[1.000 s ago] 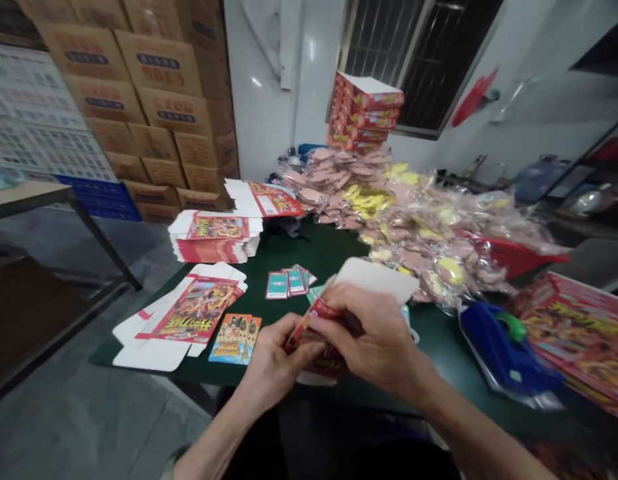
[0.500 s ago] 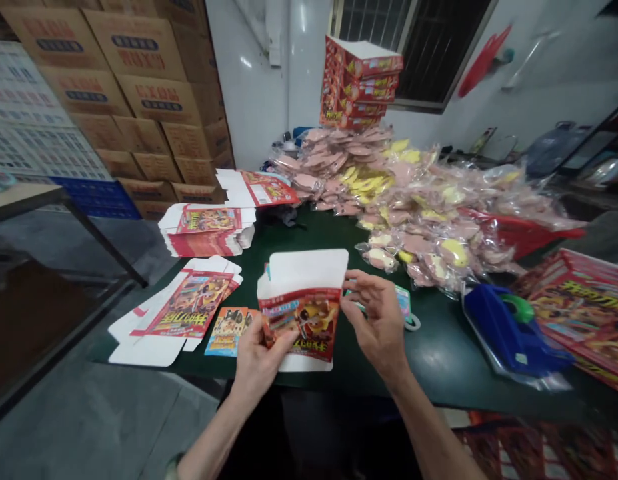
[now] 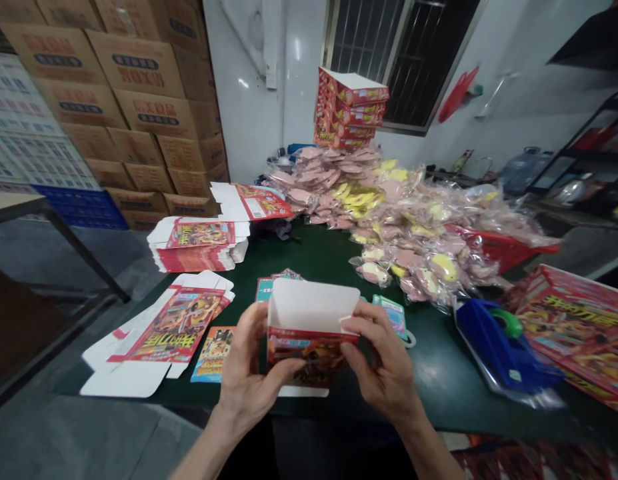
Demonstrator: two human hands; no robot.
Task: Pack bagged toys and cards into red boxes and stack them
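Both my hands hold a small red printed carton (image 3: pixel 309 333) over the near edge of the green table (image 3: pixel 439 373). Its white flap stands up and its mouth is spread into a box. My left hand (image 3: pixel 246 370) grips the carton's left side, thumb on the front. My right hand (image 3: pixel 381 363) grips its right side, fingers pressing the side flap. Just behind the carton lie teal cards (image 3: pixel 391 312) and more cards (image 3: pixel 269 285).
Flat unfolded cartons (image 3: pixel 161 330) and a stack of them (image 3: pixel 199 243) lie at left, colourful cards (image 3: pixel 213 353) beside them. A big heap of bagged pink and yellow items (image 3: pixel 403 213) fills the back. A blue tape dispenser (image 3: pixel 503 347), red printed sheets (image 3: pixel 579 327), stacked red boxes (image 3: pixel 349 110) and brown shipping boxes (image 3: pixel 123 100) surround.
A second ago the carton was flat and edge-on between my hands. It was turned face up, then opened into a box shape, and my right hand took hold of its right side.
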